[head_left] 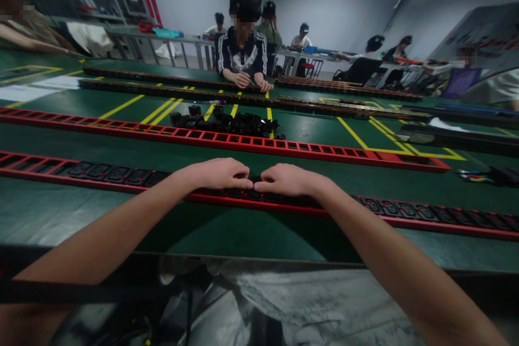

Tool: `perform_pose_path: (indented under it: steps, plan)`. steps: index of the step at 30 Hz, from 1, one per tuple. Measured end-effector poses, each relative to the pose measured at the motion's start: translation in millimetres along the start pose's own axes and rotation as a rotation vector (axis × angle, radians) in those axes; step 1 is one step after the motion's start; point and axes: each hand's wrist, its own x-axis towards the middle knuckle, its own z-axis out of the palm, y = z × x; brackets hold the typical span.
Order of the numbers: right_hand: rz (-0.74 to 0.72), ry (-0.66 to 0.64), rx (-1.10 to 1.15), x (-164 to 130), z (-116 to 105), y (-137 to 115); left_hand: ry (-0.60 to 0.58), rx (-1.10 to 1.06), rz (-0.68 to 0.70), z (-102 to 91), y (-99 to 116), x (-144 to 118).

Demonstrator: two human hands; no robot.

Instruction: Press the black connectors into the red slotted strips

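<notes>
A long red frame strip with black power sockets in its slots runs across the green table in front of me. My left hand lies over the middle of this strip, fingers curled toward its far side and thumb on the sockets. Beside it, my right hand mirrors that hold, and the two thumb tips nearly meet. Curled fingers hide the part under them. Sockets fill the strip to the right, while several slots at the far left have no socket in them.
Behind lies a second red strip with open slots, and beyond it a pile of black parts. Long dark strips cross the far side, where a person works. Cables lie at right. Yellow lines mark the table.
</notes>
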Motion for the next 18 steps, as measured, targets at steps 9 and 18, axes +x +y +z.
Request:
perform_pose_path:
  steps: [9,18]
  plan:
    - [-0.006,-0.040,0.003,-4.1,-4.8,-2.7,0.013,0.009,-0.001,-0.7,1.8,-0.6]
    - [-0.006,-0.038,-0.014,-4.1,-4.8,-2.5,0.015,-0.002,-0.001,-0.8,2.3,0.2]
